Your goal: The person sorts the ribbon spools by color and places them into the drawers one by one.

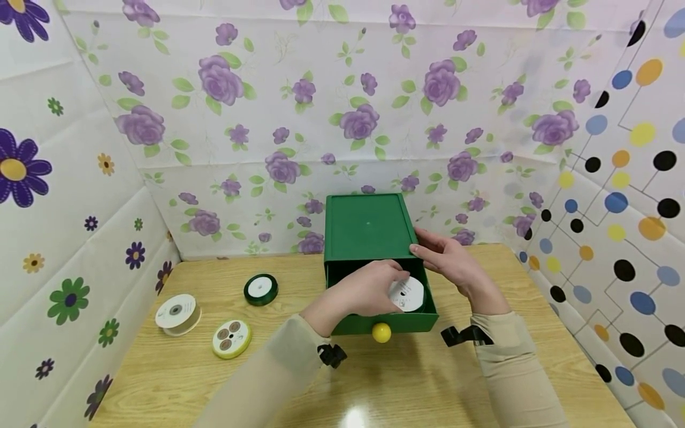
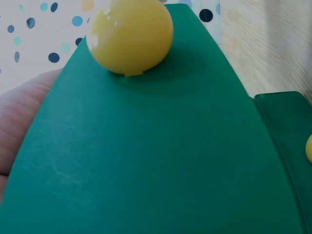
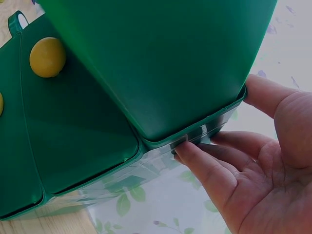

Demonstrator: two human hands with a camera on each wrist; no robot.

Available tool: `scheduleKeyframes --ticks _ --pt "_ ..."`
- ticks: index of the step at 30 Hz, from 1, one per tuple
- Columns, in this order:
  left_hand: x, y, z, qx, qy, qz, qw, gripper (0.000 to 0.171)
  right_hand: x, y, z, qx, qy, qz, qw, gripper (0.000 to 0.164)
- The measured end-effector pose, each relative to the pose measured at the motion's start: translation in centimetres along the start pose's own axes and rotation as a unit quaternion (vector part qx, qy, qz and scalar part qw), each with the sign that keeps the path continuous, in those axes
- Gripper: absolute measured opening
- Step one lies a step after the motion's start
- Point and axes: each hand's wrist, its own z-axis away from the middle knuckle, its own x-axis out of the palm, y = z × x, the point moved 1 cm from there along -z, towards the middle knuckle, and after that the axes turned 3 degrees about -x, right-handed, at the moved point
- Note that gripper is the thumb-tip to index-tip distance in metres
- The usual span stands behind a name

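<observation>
A green drawer cabinet (image 1: 366, 226) stands on the table with its top drawer (image 1: 350, 326) pulled out, a yellow round knob (image 1: 382, 333) on the front. My left hand (image 1: 369, 288) reaches into this drawer and grips a ribbon spool (image 1: 408, 294) with a white label, thumb near the drawer front, fingers over the far rim. The left wrist view shows the drawer front (image 2: 146, 146) hiding most of that hand. My right hand (image 3: 263, 170) rests against the cabinet's right side, fingers fairly straight on the wall and thumb at the top corner.
On the table's left lie a white spool (image 1: 176, 313) of pale ribbon, a yellow-edged spool (image 1: 231, 339) and a dark green spool (image 1: 260, 289). Lower drawers (image 3: 78, 117) with yellow knobs sit closed under the open one. Patterned cloth walls (image 1: 299, 119) enclose the table.
</observation>
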Motion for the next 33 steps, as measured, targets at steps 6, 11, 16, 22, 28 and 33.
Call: scheduleKeyframes --ticks 6,11,16,22,28,33 --pt "0.09 0.04 -0.19 -0.002 -0.006 0.008 0.9999 0.067 -0.03 0.11 0.00 -0.001 0.001 0.000 1.000 0.081" --pt "0.20 0.21 -0.41 -0.002 -0.014 0.002 0.9999 0.066 -0.03 0.14 0.07 0.003 0.003 0.000 1.000 0.080" --pt "0.31 0.27 -0.65 -0.012 -0.024 -0.002 0.9996 0.067 -0.04 0.24 0.03 0.004 0.007 0.004 1.000 0.079" --pt "0.34 0.12 -0.82 -0.008 -0.032 -0.001 0.9994 0.069 0.02 0.13 0.10 0.007 0.008 0.002 1.000 0.079" --pt "0.13 0.06 -0.84 -0.003 -0.046 0.000 0.9989 0.075 0.04 -0.03 0.11 0.009 0.007 -0.004 1.000 0.079" --pt "-0.04 0.02 -0.70 -0.007 -0.060 0.013 0.9981 0.079 0.11 0.00 0.11 0.009 0.005 -0.002 1.000 0.080"
